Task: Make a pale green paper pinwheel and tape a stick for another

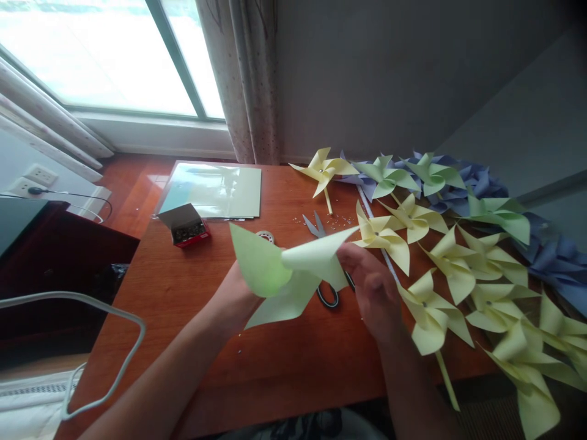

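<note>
A light green paper pinwheel [270, 305] with folded blades hangs in the air over the table's middle. Behind its left side, my left hand [239, 288] grips it, with most of the fingers hidden by the paper. My right hand [373, 286] is at the right blade, fingers loosely bent and thumb apart; the fingertips are at the paper's edge, touching or very close. Partly covered beneath the pinwheel lie scissors [328, 296] with black handles. A roll of tape [265, 236] shows just behind it.
Finished yellow pinwheels [428, 305], green pinwheels [433, 174] and blue-purple pinwheels [562, 263] pile up along the right. An open red box [192, 235] of small dark pieces stands left, before a clear packet of coloured paper [215, 189]. A white cable [142, 330] loops at the table's [169, 293] left edge.
</note>
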Motion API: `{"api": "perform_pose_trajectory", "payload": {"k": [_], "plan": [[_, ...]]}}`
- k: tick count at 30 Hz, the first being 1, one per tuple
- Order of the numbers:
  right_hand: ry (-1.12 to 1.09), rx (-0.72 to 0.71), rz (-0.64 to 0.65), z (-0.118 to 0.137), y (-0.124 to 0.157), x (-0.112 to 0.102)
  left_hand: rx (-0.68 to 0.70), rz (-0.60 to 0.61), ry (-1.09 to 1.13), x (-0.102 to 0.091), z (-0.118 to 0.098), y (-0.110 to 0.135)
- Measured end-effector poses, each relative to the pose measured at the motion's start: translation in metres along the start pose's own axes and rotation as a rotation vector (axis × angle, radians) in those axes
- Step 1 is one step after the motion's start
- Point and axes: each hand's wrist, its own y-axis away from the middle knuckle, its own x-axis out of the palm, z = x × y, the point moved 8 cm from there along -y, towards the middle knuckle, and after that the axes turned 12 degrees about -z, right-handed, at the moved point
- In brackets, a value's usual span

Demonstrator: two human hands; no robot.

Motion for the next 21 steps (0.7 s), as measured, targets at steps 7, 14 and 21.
{"api": "perform_pose_trajectory", "payload": {"k": [7, 14, 21], "plan": [[0.059, 0.341, 0.078, -0.016, -0.006, 0.016, -0.057, -0.018, 0.065, 0.013, -0.004, 0.004], [-0.236, 0.443, 0.394, -0.008, 0.012, 0.056, -0.138, 0.058, 0.178, 0.021, 0.006, 0.008], [-0.414, 0.607, 0.359, -0.018, 0.019, 0.060, -0.114, 0.037, 0.216, 0.018, 0.004, 0.007]]}}
